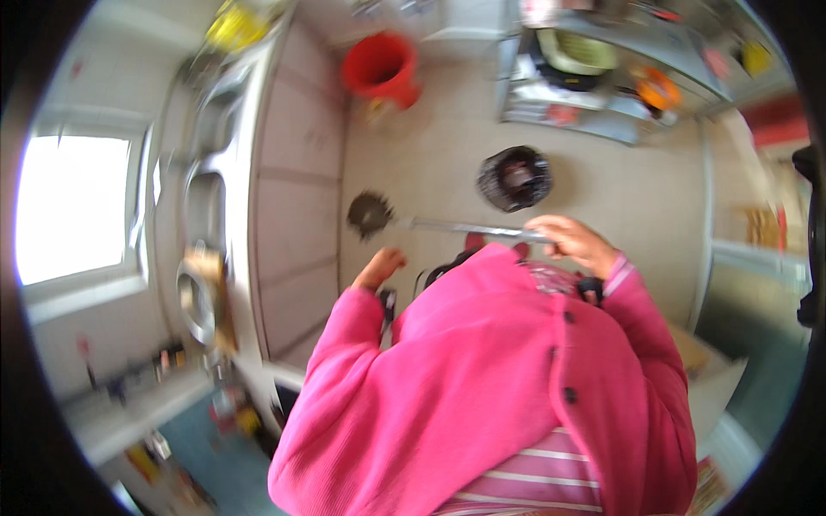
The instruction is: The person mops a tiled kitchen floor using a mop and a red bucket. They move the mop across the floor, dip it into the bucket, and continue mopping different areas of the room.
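My right hand [571, 242] grips one end of a metal pole [461, 227], held low in front of my body. At the pole's far end, a dark, shaggy mop head [370, 214] rests on the tiled floor [429, 155], near the cabinet front. My left hand [382, 266] is apart from the pole, just short of the mop head in the picture. Its fingers look curled in, with nothing visible in them, though motion blur softens the outline. Beyond the pole stands a round bin with a black bag [515, 179].
A red bucket [381, 68] stands at the far end of the cabinets [300, 148]. To my left runs a counter with steel sinks [206, 206]. A metal shelf rack [574, 126] with basins stands at the far right. Glass-like panels [748, 316] are to my right.
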`<move>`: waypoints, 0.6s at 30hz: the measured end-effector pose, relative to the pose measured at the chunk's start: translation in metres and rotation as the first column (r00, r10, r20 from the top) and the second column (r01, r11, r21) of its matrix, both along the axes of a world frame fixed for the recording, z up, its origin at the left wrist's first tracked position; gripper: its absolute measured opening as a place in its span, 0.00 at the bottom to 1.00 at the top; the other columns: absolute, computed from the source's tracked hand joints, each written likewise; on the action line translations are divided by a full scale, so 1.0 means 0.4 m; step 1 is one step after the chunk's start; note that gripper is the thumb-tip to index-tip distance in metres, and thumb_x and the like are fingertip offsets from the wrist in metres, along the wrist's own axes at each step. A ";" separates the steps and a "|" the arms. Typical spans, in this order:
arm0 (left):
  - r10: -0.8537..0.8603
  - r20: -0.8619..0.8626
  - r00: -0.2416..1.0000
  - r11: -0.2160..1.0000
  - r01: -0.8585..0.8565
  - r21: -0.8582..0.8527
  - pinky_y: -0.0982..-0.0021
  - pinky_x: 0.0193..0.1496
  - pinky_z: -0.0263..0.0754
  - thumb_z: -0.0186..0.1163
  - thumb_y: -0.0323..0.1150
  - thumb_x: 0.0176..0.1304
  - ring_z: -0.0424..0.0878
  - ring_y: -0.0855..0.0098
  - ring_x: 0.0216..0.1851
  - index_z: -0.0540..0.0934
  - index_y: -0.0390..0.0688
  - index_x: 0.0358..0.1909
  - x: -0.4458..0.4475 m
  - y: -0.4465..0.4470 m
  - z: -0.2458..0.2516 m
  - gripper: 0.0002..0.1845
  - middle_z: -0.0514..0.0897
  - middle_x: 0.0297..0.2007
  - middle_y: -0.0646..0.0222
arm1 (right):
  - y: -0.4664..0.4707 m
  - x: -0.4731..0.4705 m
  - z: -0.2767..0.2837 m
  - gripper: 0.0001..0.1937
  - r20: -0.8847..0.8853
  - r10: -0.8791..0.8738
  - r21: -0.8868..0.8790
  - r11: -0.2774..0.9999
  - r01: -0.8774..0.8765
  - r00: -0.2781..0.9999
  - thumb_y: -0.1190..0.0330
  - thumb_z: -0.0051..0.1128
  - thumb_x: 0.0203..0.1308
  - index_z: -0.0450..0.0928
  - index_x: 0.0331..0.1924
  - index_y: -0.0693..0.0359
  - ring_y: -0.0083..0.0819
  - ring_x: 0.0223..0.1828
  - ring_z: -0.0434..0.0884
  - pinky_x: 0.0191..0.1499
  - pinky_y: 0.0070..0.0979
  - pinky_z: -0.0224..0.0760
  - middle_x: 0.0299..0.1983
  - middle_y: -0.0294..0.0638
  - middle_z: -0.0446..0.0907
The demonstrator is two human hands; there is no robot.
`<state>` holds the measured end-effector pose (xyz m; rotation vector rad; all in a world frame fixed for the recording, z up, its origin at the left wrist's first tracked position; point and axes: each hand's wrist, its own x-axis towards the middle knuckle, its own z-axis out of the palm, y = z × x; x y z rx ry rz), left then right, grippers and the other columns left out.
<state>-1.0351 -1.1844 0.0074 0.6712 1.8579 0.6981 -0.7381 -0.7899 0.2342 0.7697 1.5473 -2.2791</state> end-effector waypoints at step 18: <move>0.420 0.154 0.895 0.893 -0.376 -0.248 0.69 0.49 0.77 0.58 0.36 0.68 0.83 0.71 0.40 0.82 0.36 0.46 0.166 -0.203 -0.006 0.14 0.86 0.37 0.64 | -0.046 -0.094 0.049 0.16 0.200 0.005 0.019 1.000 -0.009 0.980 0.57 0.50 0.73 0.76 0.55 0.59 0.15 0.26 0.72 0.28 0.15 0.67 0.38 0.32 0.76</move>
